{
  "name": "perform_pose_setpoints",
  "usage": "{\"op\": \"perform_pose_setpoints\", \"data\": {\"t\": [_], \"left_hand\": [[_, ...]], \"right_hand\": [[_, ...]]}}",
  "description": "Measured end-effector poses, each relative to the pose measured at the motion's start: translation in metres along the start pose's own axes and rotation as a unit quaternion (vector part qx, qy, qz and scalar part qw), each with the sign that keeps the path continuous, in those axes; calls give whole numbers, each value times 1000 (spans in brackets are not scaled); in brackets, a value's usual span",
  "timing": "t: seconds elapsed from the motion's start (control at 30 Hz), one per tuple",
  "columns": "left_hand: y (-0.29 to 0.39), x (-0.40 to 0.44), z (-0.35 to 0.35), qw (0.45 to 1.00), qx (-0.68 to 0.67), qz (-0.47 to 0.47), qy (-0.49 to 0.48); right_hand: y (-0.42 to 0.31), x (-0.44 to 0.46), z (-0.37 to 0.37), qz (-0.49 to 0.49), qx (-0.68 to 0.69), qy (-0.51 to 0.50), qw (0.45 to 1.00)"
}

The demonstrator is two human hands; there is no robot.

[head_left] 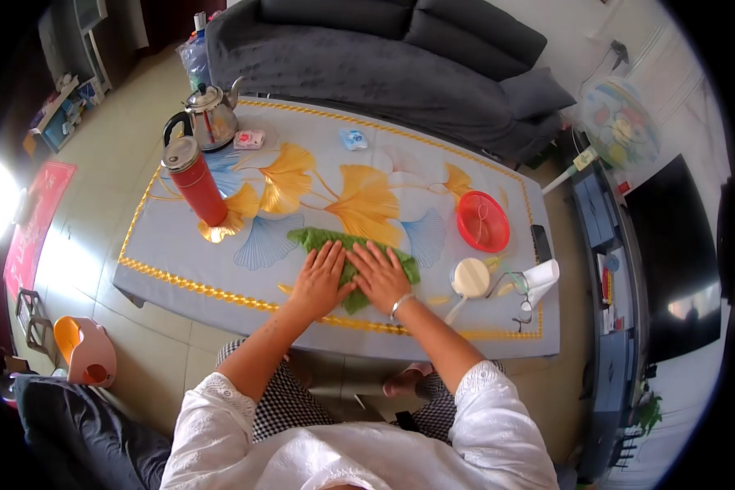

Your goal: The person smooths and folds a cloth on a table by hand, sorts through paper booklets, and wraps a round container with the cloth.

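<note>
A green cloth (356,300) lies on the table near its front edge, in the middle of the view. My left hand (322,278) rests flat on its left part, fingers stretched out and pointing away from me. Beside it, my right hand (379,276) presses on the cloth with its fingers spread, a bracelet round the wrist. The two thumbs come close together over the cloth. Both hands hide much of it, and its edges show to the left, right and below them.
A red thermos (196,184) and a steel kettle (211,118) stand at the table's left. To the right are a red basket (483,222), a cream round object (470,278), glasses (521,304), a white roll (541,278) and a phone (541,243). Small packets (354,140) lie farther back.
</note>
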State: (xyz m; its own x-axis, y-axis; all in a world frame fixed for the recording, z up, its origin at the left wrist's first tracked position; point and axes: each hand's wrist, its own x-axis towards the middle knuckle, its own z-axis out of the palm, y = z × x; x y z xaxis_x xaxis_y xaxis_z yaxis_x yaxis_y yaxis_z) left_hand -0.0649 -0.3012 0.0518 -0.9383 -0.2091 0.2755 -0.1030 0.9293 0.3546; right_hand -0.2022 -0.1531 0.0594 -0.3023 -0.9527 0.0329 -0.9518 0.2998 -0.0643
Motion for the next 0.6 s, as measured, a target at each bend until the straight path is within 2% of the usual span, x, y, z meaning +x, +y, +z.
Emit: {"op": "perform_pose_setpoints", "data": {"t": [0.13,0.27,0.33,0.43,0.5,0.6], "left_hand": [[-10,44,-1,995,-84,-49,1],[-16,49,-4,993,-99,-60,-1],[-19,56,-14,992,-101,-50,61],[-23,60,-22,986,-119,-83,80],[-28,56,-15,985,-119,-84,95],[-24,55,-12,987,-97,-73,108]], "right_hand": [[58,63,-3,51,-22,-1,998],[116,114,0,127,-39,9,991],[122,139,2,149,-28,10,988],[110,154,8,176,-21,19,984],[94,148,19,81,-94,51,991],[42,115,12,-34,-118,23,992]]}}
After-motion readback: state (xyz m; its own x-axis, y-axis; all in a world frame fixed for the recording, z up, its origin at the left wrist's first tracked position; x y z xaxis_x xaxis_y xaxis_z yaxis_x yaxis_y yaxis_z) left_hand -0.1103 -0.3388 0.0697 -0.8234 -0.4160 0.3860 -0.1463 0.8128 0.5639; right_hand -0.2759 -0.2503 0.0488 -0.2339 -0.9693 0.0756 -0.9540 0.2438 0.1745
